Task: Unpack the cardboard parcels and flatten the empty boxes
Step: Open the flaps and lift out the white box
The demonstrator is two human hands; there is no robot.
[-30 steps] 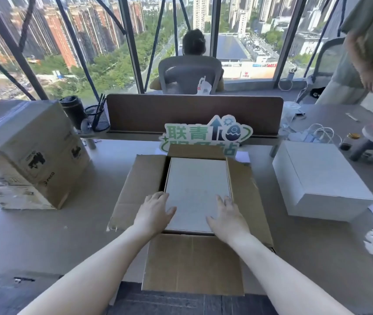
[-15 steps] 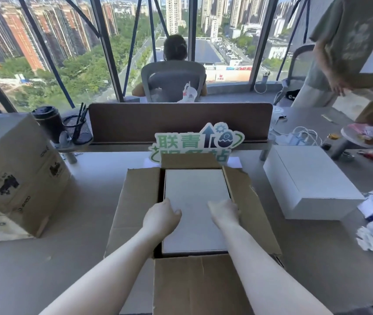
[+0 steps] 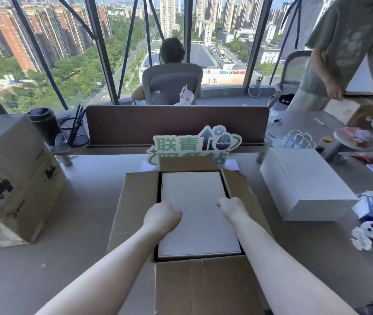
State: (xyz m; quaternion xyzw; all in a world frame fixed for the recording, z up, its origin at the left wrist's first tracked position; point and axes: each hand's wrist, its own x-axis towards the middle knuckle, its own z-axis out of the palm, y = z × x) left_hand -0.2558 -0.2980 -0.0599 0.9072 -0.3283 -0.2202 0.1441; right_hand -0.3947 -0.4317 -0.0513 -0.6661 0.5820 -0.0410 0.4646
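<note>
Cardboard parcel (image 3: 135, 201) sits open on the counter (image 3: 67, 258) with all four flaps folded out, and a white inner box (image 3: 194, 201) fills it snugly. Left hand (image 3: 161, 218) is at the inner box's left edge, fingers curled down into the gap between it and the parcel wall, gripping that side. Right hand (image 3: 232, 206) does the same at the right edge, fingers tucked out of sight. Both forearms reach in over the near flap.

Just behind the parcel stands a green and white cutout sign (image 3: 194, 144), with a brown divider panel (image 3: 176, 123) behind that. Right of the parcel, a second white box (image 3: 303, 185) lies on the counter. Left of it sits a big closed cardboard box (image 3: 15, 178). Far right of the parcel, another person (image 3: 349, 48) holds a carton.
</note>
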